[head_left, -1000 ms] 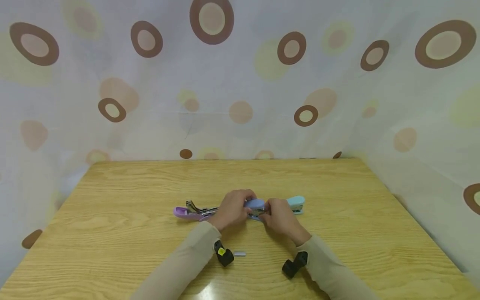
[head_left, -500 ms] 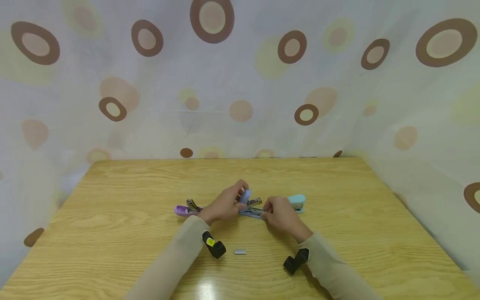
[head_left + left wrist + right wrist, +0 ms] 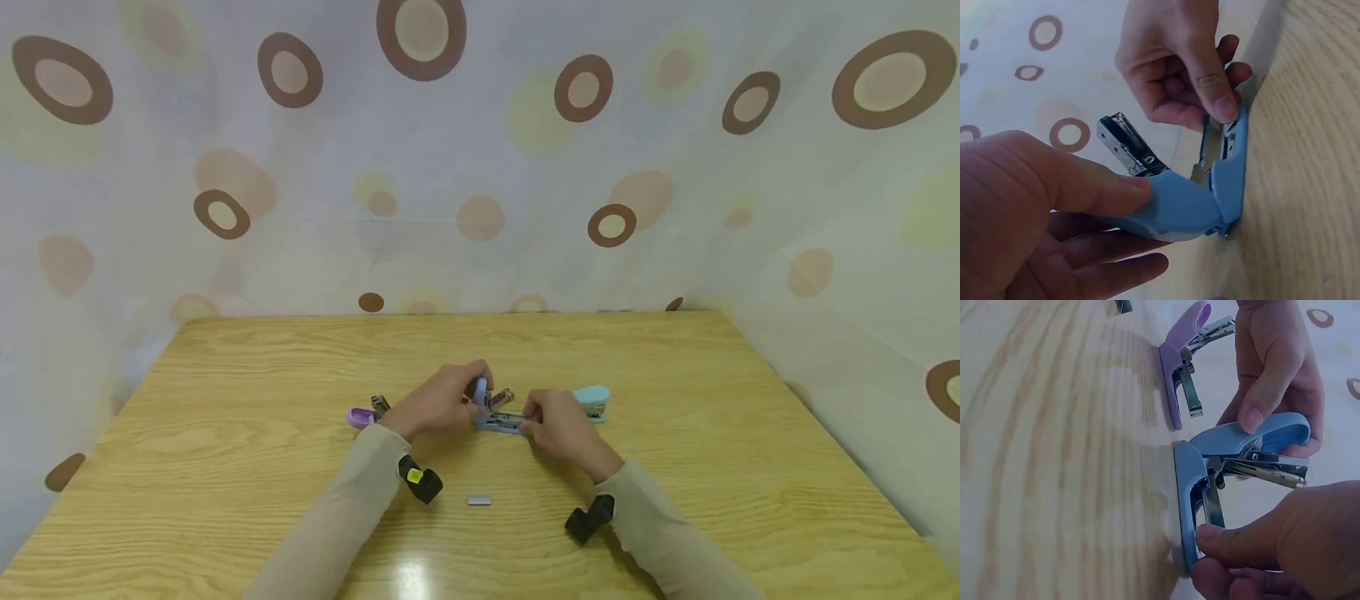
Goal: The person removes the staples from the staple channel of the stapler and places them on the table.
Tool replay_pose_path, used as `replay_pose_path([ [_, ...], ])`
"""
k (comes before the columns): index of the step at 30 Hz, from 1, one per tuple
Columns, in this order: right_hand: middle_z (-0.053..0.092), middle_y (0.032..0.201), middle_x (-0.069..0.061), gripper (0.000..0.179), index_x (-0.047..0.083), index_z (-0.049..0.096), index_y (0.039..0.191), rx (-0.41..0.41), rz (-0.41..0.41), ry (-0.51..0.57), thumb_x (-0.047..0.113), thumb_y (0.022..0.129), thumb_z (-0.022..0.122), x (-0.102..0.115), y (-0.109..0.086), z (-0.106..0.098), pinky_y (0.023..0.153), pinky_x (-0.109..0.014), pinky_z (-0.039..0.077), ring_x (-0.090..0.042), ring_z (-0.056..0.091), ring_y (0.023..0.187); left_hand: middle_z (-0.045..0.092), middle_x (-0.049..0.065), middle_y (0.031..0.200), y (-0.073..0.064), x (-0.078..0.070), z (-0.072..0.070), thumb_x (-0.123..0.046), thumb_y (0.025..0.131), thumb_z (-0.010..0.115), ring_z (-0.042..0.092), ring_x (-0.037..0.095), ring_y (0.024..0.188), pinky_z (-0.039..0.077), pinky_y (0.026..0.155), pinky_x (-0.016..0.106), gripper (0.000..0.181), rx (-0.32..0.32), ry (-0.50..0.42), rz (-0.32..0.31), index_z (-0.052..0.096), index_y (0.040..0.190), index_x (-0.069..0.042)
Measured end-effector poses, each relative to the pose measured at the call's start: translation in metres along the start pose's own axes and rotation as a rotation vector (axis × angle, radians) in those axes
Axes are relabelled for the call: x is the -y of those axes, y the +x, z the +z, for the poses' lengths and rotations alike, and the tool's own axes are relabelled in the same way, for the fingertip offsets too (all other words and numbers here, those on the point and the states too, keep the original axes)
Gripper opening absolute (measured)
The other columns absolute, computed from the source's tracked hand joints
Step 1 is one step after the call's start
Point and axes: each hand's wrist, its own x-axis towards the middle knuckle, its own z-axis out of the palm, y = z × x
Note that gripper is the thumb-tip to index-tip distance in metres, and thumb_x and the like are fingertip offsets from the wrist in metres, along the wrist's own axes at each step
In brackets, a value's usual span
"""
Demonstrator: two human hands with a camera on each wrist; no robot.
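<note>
A blue stapler (image 3: 1190, 487) lies on the table between my hands, its top cover swung up and back and its metal staple channel (image 3: 1127, 145) raised at an angle. My left hand (image 3: 438, 404) grips the raised cover (image 3: 1179, 203), thumb on one side and fingers on the other. With thumb and fingers my right hand (image 3: 562, 425) pinches the front end of the stapler's base (image 3: 1230, 181), which rests against the tabletop. A purple stapler (image 3: 1175, 359), also spread apart, lies past my left hand, which partly hides it in the head view.
A mint-green stapler (image 3: 594, 398) sits just right of my right hand, closed. Nearer me on the wooden table (image 3: 225, 467) lies a short strip of staples (image 3: 479, 501). A patterned cloth (image 3: 480, 167) stands behind the table.
My left hand has lifted the blue stapler's cover and swung it back to the left, exposing the channel. My right hand has stayed at the front end of the base.
</note>
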Motion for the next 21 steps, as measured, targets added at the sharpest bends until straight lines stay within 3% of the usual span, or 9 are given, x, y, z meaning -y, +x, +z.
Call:
replay_pose_path([
  [3, 0.057, 0.065, 0.001, 0.013, 0.007, 0.063, 0.077, -0.004, -0.010, -0.024, 0.007, 0.081, 0.075, 0.0006, -0.0004, 0.0010, 0.053, -0.025, 0.039, -0.010, 0.048, 0.057, 0.060, 0.001, 0.086, -0.0018, 0.0019, -0.0040, -0.002, 0.084, 0.065, 0.051, 0.016, 0.074, 0.042, 0.065, 0.027, 0.022, -0.003, -0.021, -0.052, 0.054, 0.097, -0.016],
  [8, 0.057, 0.067, 0.001, 0.011, 0.008, 0.064, 0.078, 0.013, 0.001, -0.025, 0.007, 0.083, 0.074, 0.0007, -0.0015, 0.0019, 0.054, -0.027, 0.040, -0.011, 0.048, 0.058, 0.059, 0.002, 0.085, -0.0023, 0.0083, -0.0085, 0.003, 0.073, 0.072, 0.049, 0.016, 0.072, 0.041, 0.062, 0.026, 0.025, -0.049, -0.012, -0.097, 0.056, 0.086, -0.011],
  [14, 0.059, 0.069, 0.000, 0.010, 0.008, 0.063, 0.079, 0.027, -0.004, -0.018, 0.006, 0.084, 0.072, -0.0008, -0.0009, 0.0019, 0.056, -0.027, 0.042, -0.011, 0.050, 0.060, 0.058, 0.002, 0.086, -0.0034, 0.0077, -0.0083, 0.007, 0.064, 0.071, 0.045, 0.016, 0.071, 0.041, 0.063, 0.027, 0.027, -0.073, 0.047, -0.134, 0.055, 0.080, -0.008],
  [21, 0.057, 0.068, 0.000, 0.011, 0.008, 0.062, 0.078, 0.027, -0.055, -0.032, 0.004, 0.084, 0.071, -0.0012, -0.0004, 0.0013, 0.056, -0.026, 0.039, -0.011, 0.047, 0.060, 0.057, 0.006, 0.081, -0.0054, 0.0053, -0.0076, 0.008, 0.063, 0.070, 0.045, 0.017, 0.070, 0.038, 0.060, 0.027, 0.026, -0.080, 0.093, -0.161, 0.055, 0.079, -0.004],
])
